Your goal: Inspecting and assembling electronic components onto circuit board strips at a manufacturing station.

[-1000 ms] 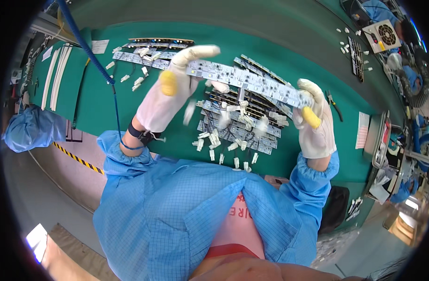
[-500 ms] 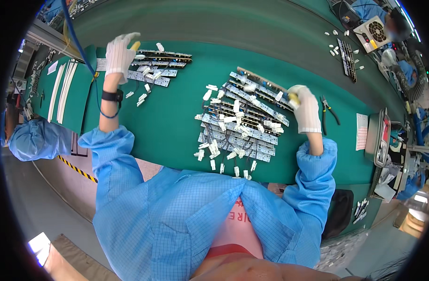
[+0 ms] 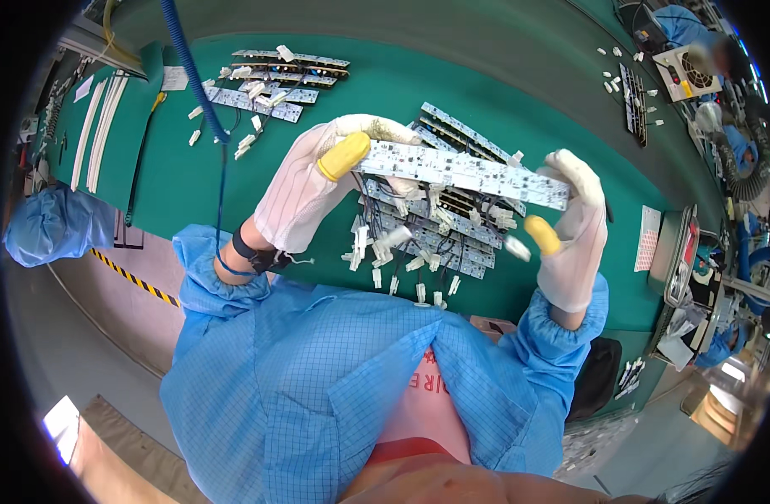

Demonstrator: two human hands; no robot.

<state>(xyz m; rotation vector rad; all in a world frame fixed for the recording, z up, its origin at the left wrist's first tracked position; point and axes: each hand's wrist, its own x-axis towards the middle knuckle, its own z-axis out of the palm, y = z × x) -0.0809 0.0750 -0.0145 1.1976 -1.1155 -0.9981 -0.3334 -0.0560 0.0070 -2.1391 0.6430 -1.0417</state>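
A long, narrow white circuit board (image 3: 465, 171) is raised above a pile of similar boards (image 3: 452, 233). My left hand (image 3: 318, 172), gloved in white with a yellow cover on the thumb, is closed on the board's left end, thumb on its face. My right hand (image 3: 574, 231), gloved the same way, has its fingers curled behind the right end. Its yellow-covered thumb stays off the board, lower down. A blurred white connector (image 3: 517, 248) hangs beside that thumb. White plugs on dark wires lie over the pile, partly hidden by the raised board and my left hand.
Another group of boards (image 3: 276, 88) with plugs lies at the back left of the green mat (image 3: 259, 181). A blue coiled cord (image 3: 192, 71) hangs in front of it. White strips (image 3: 99, 134) are at far left. A metal tray (image 3: 677, 252) and a printed sheet (image 3: 648, 238) sit at right.
My left hand has come from the back-left boards to the middle and taken hold of a board. The board is up off the pile, its face showing. My right hand has shifted slightly right and nearer.
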